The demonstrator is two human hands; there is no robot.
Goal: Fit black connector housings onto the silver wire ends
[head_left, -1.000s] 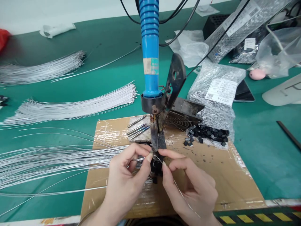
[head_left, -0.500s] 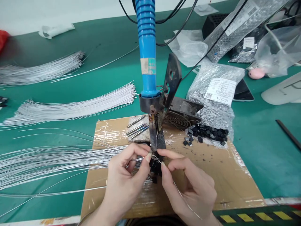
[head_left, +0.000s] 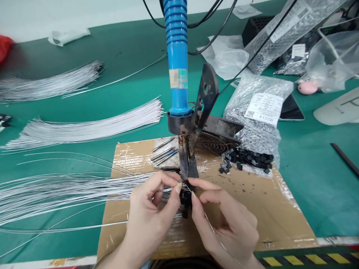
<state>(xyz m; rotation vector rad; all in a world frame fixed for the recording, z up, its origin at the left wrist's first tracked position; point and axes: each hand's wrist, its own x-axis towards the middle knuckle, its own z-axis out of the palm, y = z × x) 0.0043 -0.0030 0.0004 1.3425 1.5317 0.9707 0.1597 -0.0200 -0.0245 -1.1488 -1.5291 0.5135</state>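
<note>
A soldering iron (head_left: 178, 78) with a blue handle is held upright in a dark metal stand (head_left: 206, 93), its tip pointing down. Just below the tip, my left hand (head_left: 154, 213) pinches the end of a thin white wire (head_left: 166, 190) between thumb and index finger; any small part at its end is hidden by the fingertips. From the right, my right hand (head_left: 224, 220) is closed on a strand of solder wire (head_left: 209, 221), whose end reaches up to the iron's tip. Small black pieces (head_left: 185, 198) lie under and between the hands.
Loose white wires (head_left: 70, 190) lie at the left, with two bundles (head_left: 92, 130) behind. Cardboard (head_left: 252, 216) covers the work area. Black chips (head_left: 252, 158) are piled beside a bubble-wrap bag (head_left: 258, 89). Metal rods (head_left: 165, 155) rest left of the stand.
The whole view has shifted slightly. Both hands keep their pinch at the iron's tip, and the trailing solder wire lies a little differently across my right hand.
</note>
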